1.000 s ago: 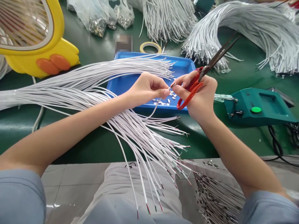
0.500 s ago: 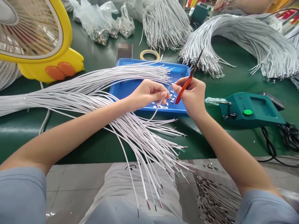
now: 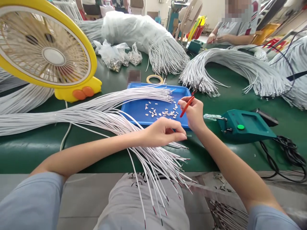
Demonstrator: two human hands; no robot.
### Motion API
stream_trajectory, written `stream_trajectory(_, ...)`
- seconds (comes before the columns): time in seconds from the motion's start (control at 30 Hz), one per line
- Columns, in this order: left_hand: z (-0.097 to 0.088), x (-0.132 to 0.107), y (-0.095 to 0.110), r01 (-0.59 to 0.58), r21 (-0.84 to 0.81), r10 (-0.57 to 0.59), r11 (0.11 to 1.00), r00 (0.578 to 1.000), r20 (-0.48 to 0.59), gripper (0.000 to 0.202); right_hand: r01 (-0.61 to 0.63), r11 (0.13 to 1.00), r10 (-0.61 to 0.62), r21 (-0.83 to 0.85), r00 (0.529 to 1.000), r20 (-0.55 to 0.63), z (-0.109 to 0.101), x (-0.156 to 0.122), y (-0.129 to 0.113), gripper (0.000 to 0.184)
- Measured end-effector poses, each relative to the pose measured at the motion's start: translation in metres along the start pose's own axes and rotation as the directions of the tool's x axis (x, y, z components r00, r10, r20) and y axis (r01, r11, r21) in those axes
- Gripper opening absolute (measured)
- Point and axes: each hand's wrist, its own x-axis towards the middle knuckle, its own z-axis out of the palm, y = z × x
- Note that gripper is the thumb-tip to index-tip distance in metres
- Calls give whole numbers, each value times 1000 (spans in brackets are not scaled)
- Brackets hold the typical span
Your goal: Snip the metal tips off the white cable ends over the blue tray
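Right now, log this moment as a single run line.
Left hand: over white wires, grip unclear | Right hand: holding red-handled scissors | Blue tray: small pale pieces scattered inside

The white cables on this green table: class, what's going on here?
A person's right hand holds red-handled scissors at the right end of a blue tray scattered with small pale pieces. The left hand is over a fanned bundle of white cables; whether it pinches one is unclear. A second bundle reaches over the tray.
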Motion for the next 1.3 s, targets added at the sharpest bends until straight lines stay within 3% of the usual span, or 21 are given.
stream_trajectory(0.13, 10, -7, 6, -158, 130, 129, 979, 969, 209, 21, 11, 1000, -11, 12, 1000, 5, 1, -2, -1, 10)
stream_trajectory(0.3, 20, -13, 11, -202, 150, 138, 968, 925, 355, 23, 16, 1000, -16, 12, 1000, 12, 2, -2, 0, 9)
stream_trajectory(0.5, 39, -27, 0, -231, 214, 112, 949, 883, 456, 30, 14, 1000, -14, -5, 1000, 3, 3, -3, -1, 8)
stream_trajectory(0.6, 44, -27, -8, -306, 236, 173, 922, 873, 456, 32, 10, 1000, -10, -11, 1000, 5, 3, -2, 0, 8)
stream_trajectory(0.7, 28, -16, -9, -327, 368, 174, 871, 904, 391, 41, 25, 1000, -25, 6, 1000, -11, 2, -1, 1, 8)
stream_trajectory(0.77, 2, -5, -5, -197, 585, 41, 787, 962, 268, 33, 36, 999, -36, 15, 999, -27, 2, 0, 2, 8)
stream_trajectory(0.83, -31, 5, -4, -15, 865, -55, 502, 997, 49, 29, 43, 999, -42, 26, 999, -31, 2, 0, 3, 8)
stream_trajectory(0.93, -77, 14, -10, 246, 969, -107, -25, 963, -248, 24, 45, 998, -44, 42, 999, -26, 1, 1, 2, 7)
stream_trajectory(1.0, -98, 15, -17, 299, 947, -112, -118, 944, -312, 23, 37, 998, -36, 51, 999, -29, 1, 1, 2, 7)
stream_trajectory(1.07, -110, 14, -23, 329, 933, -123, -148, 930, -348, 24, 26, 998, -24, 59, 999, -34, 1, 1, 1, 7)
stream_trajectory(1.3, -114, 12, -24, 363, 909, -174, -206, 900, -399, 28, 16, 998, -12, 69, 998, -61, 0, 4, 1, 5)
